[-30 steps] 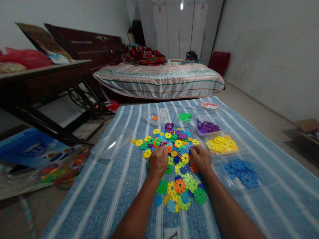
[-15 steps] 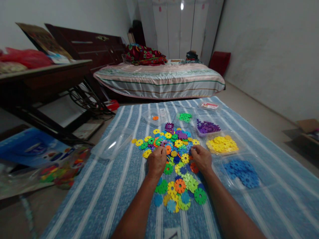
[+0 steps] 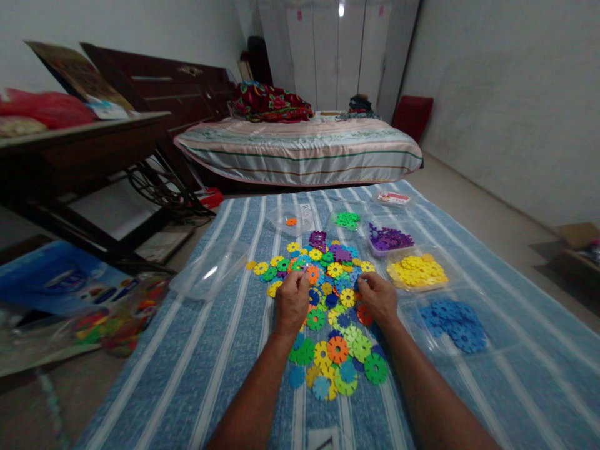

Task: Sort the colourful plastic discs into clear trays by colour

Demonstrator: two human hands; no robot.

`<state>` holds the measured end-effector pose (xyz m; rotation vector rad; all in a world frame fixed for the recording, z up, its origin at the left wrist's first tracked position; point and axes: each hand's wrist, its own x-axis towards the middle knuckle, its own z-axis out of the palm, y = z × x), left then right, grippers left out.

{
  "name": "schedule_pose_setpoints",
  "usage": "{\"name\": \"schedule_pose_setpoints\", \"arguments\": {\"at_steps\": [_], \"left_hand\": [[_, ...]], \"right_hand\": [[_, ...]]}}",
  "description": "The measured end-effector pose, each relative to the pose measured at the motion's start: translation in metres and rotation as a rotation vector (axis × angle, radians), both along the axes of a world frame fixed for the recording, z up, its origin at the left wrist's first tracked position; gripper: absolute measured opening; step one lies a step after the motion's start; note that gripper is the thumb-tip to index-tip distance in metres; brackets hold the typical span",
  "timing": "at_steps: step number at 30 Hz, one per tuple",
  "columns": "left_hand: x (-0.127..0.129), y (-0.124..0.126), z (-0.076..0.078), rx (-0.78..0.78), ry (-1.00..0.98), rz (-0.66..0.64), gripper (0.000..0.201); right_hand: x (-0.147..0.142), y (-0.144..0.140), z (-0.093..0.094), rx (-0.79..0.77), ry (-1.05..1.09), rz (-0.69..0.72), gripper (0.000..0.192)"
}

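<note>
A spread of notched plastic discs (image 3: pixel 337 349) in yellow, green, orange, blue and purple covers the middle of the striped cloth. My left hand (image 3: pixel 292 301) is over the left part of it, thumb and fingers pinched at the edge of an orange notched disc (image 3: pixel 312 274). On the other side, my right hand (image 3: pixel 380 296) is closed in a pinch, with a blue notched disc (image 3: pixel 355 279) at its fingertips. Between the hands lie yellow discs (image 3: pixel 347 297) and dark blue ones. A purple square-shaped piece (image 3: pixel 317 238) stands at the far edge of the spread.
To the right are clear tubs of blue discs (image 3: pixel 457 325), yellow discs (image 3: pixel 417 272) and purple pieces (image 3: pixel 391 238). Farther back are green pieces (image 3: pixel 347 220) and a lone orange disc (image 3: pixel 291 221) in clear containers. An upturned-looking clear lid (image 3: pixel 210 270) lies left.
A purple piece seen by my left fingertips is no longer visible there; the orange disc is now at them. My right hand has hardly moved.
</note>
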<state>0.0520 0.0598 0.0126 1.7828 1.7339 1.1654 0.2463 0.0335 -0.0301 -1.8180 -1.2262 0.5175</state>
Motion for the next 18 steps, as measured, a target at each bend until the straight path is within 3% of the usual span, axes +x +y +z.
{"name": "schedule_pose_setpoints", "arguments": {"at_steps": [9,18], "left_hand": [[-0.001,0.009,-0.012,-0.108,-0.233,-0.003,0.024],[0.003,0.01,0.0,-0.31,-0.525,0.022,0.021]], "right_hand": [[0.0,0.0,-0.001,0.001,0.006,-0.005,0.032],[0.0,0.0,-0.001,0.019,-0.006,0.002,0.032]]}}
